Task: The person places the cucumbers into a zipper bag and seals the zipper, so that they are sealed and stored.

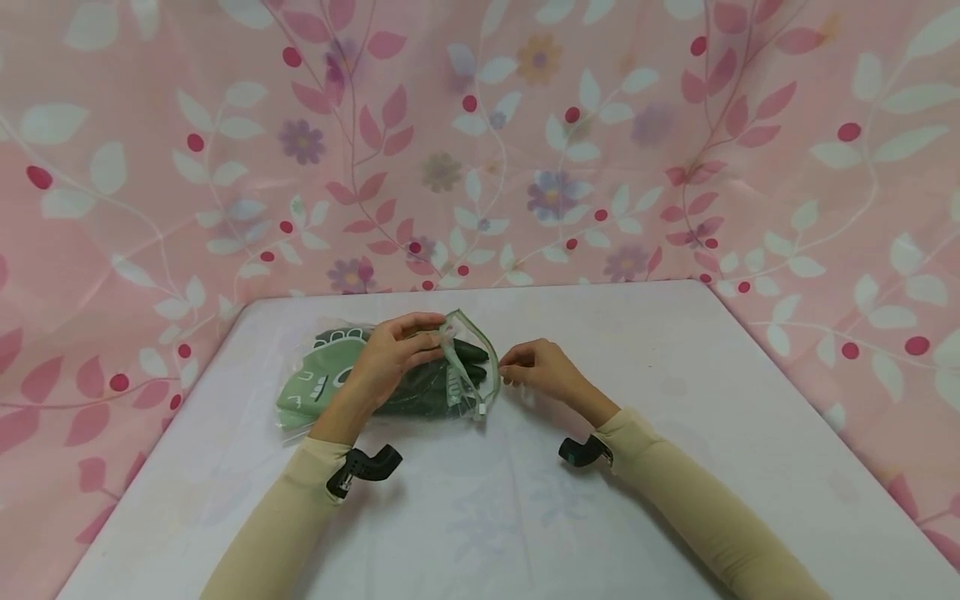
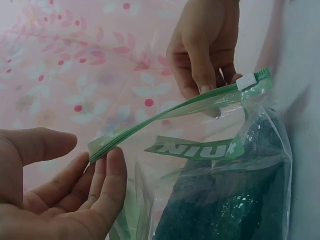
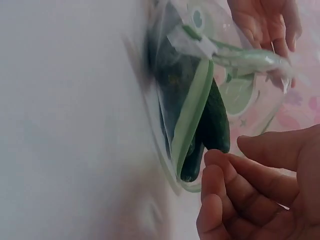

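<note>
A clear zip bag [image 1: 315, 387] with a green cartoon print lies on the table, its mouth facing right and gaping. Dark green cucumbers [image 3: 216, 120] fill it, their ends showing at the opening. The white slider [image 2: 246, 81] sits at one end of the green zip strip [image 2: 195, 101]. My left hand [image 1: 390, 354] reaches over the bag; its fingers touch the strip's other end, the thumb held apart from it. My right hand [image 1: 547, 367] is at the right of the mouth, fingertips right at the rim, fingers loosely bent with a gap below the thumb.
A white-covered table [image 1: 675, 467] spreads out around the bag. Pink floral cloth [image 1: 525, 150] hangs behind the table and along both sides. Each sleeve cuff carries a black wrist camera [image 1: 585, 452].
</note>
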A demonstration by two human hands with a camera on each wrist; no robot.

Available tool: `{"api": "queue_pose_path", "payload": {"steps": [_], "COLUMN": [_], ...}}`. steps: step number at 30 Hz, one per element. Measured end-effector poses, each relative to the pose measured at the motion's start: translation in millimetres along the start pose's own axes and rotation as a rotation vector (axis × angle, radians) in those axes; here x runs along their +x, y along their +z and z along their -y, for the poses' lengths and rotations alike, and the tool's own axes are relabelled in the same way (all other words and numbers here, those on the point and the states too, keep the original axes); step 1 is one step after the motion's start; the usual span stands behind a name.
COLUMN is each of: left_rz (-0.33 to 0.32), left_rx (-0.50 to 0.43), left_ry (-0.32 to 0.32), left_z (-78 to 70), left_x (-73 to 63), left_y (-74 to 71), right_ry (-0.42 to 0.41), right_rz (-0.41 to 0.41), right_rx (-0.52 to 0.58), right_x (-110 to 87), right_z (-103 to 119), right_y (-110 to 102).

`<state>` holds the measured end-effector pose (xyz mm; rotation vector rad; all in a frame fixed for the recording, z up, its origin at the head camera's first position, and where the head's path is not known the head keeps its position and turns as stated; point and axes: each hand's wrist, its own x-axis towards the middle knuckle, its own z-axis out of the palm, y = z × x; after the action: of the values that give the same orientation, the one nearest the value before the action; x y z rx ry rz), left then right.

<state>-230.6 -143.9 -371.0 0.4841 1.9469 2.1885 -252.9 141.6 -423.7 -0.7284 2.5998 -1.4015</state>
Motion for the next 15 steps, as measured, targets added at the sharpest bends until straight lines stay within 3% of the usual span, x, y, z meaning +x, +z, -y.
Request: {"api": "queue_pose_path", "payload": {"steps": [8, 15], "left_rz": [0.016, 0.126], "left_rx": [0.083, 0.076], "left_ry": [0.053, 0.156], "left_z": [0.0, 2.7], "left_x": [-0.9, 0.9], "left_y": [4.8, 7.7], "right_ry": [-0.101, -0.138], "right_rz": [0.079, 0.151], "right_rx": [0.044, -0.072], "right_x": [-16.3, -24.1], "right_z": [11.7, 22.8], "right_y": [11.4, 23.0]}}
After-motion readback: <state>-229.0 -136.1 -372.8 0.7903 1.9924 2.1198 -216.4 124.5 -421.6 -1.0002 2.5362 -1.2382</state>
